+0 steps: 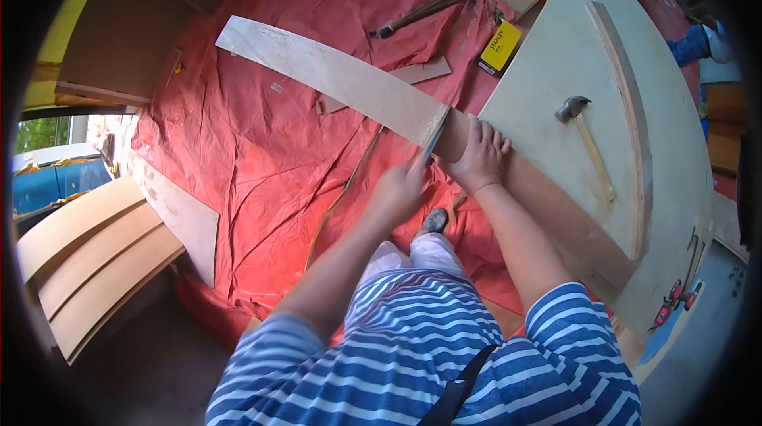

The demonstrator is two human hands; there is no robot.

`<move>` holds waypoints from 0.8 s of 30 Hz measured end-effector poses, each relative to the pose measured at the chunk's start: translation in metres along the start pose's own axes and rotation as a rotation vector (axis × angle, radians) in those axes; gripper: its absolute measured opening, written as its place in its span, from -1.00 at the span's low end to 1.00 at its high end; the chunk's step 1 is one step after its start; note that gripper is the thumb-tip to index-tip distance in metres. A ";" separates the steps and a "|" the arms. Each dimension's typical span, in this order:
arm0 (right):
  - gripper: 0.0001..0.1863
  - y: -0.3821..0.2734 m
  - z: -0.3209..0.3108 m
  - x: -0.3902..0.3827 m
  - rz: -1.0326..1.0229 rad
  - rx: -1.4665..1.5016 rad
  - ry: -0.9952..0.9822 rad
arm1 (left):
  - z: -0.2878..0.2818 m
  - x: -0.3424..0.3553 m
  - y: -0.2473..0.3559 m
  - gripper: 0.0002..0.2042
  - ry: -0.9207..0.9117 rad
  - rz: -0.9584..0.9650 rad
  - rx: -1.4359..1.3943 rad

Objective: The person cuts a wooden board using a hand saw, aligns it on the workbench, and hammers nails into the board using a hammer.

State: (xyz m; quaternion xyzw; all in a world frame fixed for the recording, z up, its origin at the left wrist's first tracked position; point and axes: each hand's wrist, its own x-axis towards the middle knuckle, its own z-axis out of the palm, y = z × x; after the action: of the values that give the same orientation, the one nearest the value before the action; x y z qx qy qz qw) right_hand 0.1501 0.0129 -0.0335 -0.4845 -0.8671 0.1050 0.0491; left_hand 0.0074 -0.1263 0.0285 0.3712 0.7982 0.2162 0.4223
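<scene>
A long wooden board [333, 80] reaches out over the red sheet, pale at its far left and browner toward the worktable. My left hand [397, 190] is closed around the handle end of a handsaw [432, 140], the handle itself mostly hidden. The thin blade shows nearly edge-on and crosses the board where the pale and brown parts meet. Just right of the blade, my right hand [480, 154] bears on the brown part, its fingers laid over the far edge. A claw hammer [583, 136] with a wooden handle lies on the worktable [548, 108], right of that hand.
A curved wooden strip [627, 108] lies on the worktable, with a red tool [675, 299] near its lower right. A yellow box [500, 47] stands beyond it. Curved panels [103, 247] stand at left. My shoe [435, 221] is on the red sheet [262, 148]. Another person's leg [689, 46] shows at far right.
</scene>
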 end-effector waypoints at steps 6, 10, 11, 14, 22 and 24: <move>0.09 0.012 0.002 -0.003 0.038 -0.015 0.012 | 0.017 -0.044 -0.029 -0.60 0.052 0.032 -0.043; 0.10 0.017 0.003 -0.005 0.044 -0.028 -0.019 | -0.025 -0.114 -0.028 -0.52 -0.056 0.062 -0.136; 0.10 0.010 0.003 -0.001 0.021 -0.015 -0.016 | -0.010 -0.072 -0.031 -0.49 -0.057 -0.124 -0.086; 0.10 -0.018 0.004 0.006 -0.052 0.016 0.026 | 0.009 0.058 0.010 -0.39 0.232 0.058 -0.049; 0.10 0.011 0.002 0.001 0.061 -0.022 -0.016 | -0.027 -0.125 -0.032 -0.49 0.010 -0.004 -0.137; 0.11 0.004 0.002 -0.005 0.038 -0.025 -0.023 | -0.014 -0.066 -0.012 -0.46 0.001 -0.133 -0.121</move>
State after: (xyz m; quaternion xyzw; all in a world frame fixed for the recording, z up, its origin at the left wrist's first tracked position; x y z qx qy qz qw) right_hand 0.1558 0.0107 -0.0363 -0.5003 -0.8594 0.1007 0.0312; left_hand 0.0151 -0.1855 0.0623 0.2912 0.8068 0.2355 0.4570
